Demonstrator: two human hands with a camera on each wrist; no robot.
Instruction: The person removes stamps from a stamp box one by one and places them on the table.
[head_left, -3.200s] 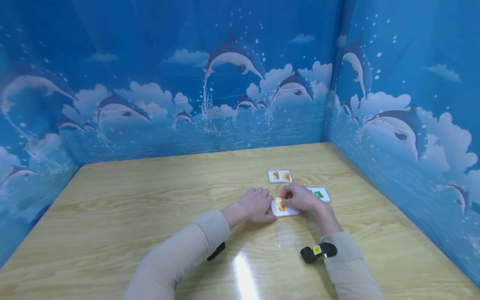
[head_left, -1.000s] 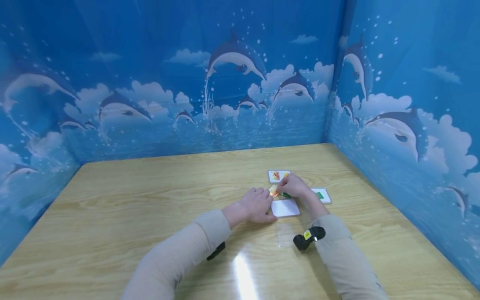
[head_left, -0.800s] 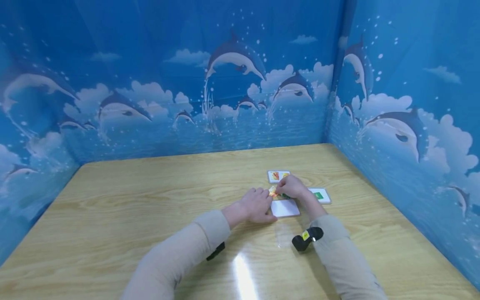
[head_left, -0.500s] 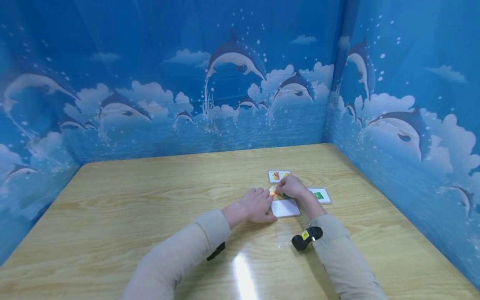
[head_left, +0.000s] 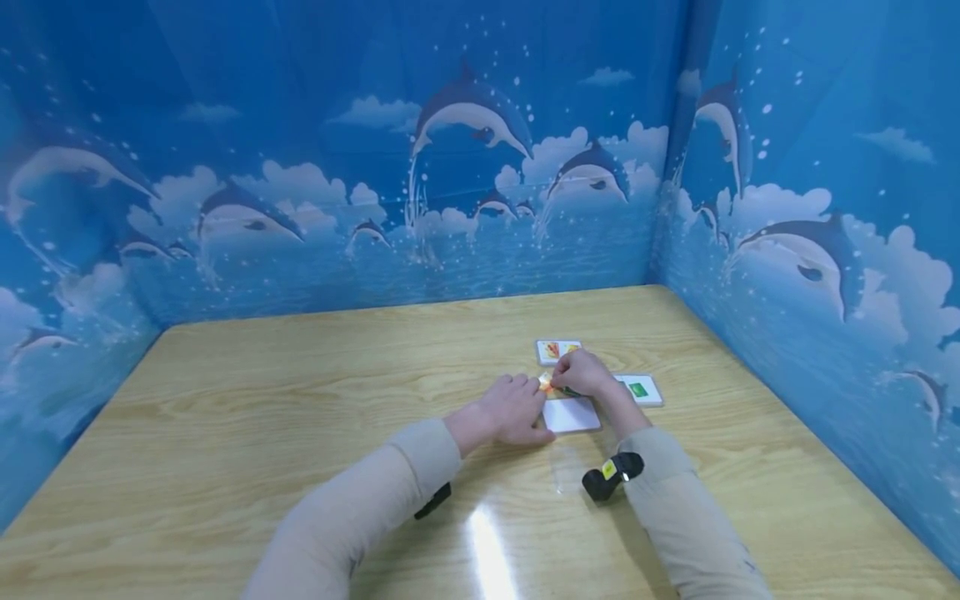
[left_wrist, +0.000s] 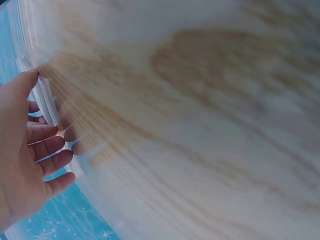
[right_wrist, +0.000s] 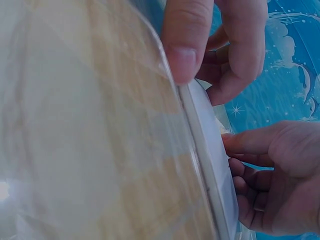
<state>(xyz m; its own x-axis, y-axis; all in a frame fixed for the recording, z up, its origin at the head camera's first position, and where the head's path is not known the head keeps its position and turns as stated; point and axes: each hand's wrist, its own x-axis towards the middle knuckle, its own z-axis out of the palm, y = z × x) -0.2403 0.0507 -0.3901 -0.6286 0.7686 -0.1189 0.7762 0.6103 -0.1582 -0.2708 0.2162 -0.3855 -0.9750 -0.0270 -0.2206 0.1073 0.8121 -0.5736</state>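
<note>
Left hand (head_left: pixel 510 410) spread, touching white card (head_left: pixel 572 417) (left edge). Right hand (head_left: pixel 588 372) pinches picture card (head_left: pixel 545 384), far side. Table (head_left: pixel 300 417) broad leftward.

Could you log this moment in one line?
left hand: touching white rectangular block | right hand: at orange picture card beyond block, grip unclear | wood-grain table below

Lying on the right half of the table (head_left: pixel 300 400), nearest to the person: the front card (head_left: pixel 572 416), with the left hand (head_left: pixel 513 410) at its left end. Just behind it, the middle card (head_left: pixel 546 383), before the rear card (head_left: pixel 551 352) and partly beneath the right hand (head_left: pixel 587 374); to the right of the middle card, the side card (head_left: pixel 645 390). At left, behind and at right of the table, the curtain (head_left: pixel 337 283).
</note>
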